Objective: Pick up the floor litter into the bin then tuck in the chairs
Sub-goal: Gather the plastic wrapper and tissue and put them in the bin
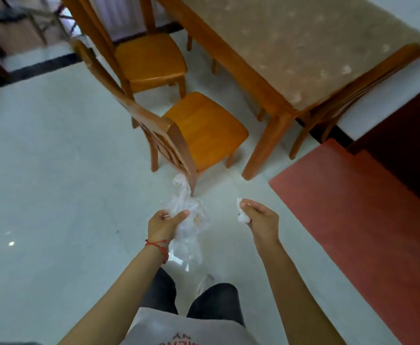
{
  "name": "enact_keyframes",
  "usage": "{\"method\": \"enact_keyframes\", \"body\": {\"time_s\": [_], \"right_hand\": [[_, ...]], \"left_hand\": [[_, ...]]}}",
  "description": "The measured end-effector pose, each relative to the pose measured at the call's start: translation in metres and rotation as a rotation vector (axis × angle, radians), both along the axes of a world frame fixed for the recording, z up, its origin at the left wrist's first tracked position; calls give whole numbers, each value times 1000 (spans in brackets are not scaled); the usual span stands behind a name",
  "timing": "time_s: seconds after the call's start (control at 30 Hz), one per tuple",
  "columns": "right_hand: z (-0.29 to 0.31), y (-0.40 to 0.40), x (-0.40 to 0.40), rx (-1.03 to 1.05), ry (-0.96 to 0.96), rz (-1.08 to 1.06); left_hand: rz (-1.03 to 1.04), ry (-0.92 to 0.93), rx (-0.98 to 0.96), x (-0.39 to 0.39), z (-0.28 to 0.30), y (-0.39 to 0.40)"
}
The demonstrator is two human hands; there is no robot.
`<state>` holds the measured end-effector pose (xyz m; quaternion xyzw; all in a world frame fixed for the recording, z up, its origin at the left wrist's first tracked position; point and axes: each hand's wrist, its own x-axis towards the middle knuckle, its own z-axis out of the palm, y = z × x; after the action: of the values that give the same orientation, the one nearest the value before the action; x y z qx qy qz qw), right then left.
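My left hand [165, 222] grips a crumpled clear plastic bag [187, 220] that hangs above the white floor. My right hand [260, 219] is curled round a small white wad of tissue [241, 211]. Just ahead stands a wooden chair [199, 130] pulled out from the table, its back toward me. A second wooden chair [150, 61] stands behind it, also away from the table. A third chair [353, 95] is at the table's right end. No bin is in view.
The wooden dining table [291, 46] with a beige patterned top fills the upper right. A red mat [353, 207] lies on the floor to the right. A dark wooden wall or cabinet [413, 145] stands at the far right. White tiled floor [54, 183] stretches left.
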<state>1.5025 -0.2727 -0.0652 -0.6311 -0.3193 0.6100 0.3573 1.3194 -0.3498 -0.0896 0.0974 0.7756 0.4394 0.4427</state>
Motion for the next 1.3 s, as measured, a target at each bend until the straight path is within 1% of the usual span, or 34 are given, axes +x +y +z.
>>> {"method": "enact_keyframes", "body": {"time_s": [0.3, 0.57, 0.77, 0.93, 1.13, 1.3], "right_hand": [[3, -46, -129, -22, -19, 368], [0, -127, -276, -12, -29, 702], [-5, -174, -374, -23, -38, 767], [-3, -198, -429, -11, -42, 837], [-7, -191, -489, -41, -26, 854], [-14, -161, -556, -55, 3, 836]], "left_hand": [[358, 44, 25, -99, 6, -102], [649, 58, 58, -208, 19, -213], [769, 25, 75, -290, 19, -282], [819, 23, 103, -346, 16, -316], [871, -23, 108, -400, 0, -322], [872, -14, 115, -459, -2, -294]]}}
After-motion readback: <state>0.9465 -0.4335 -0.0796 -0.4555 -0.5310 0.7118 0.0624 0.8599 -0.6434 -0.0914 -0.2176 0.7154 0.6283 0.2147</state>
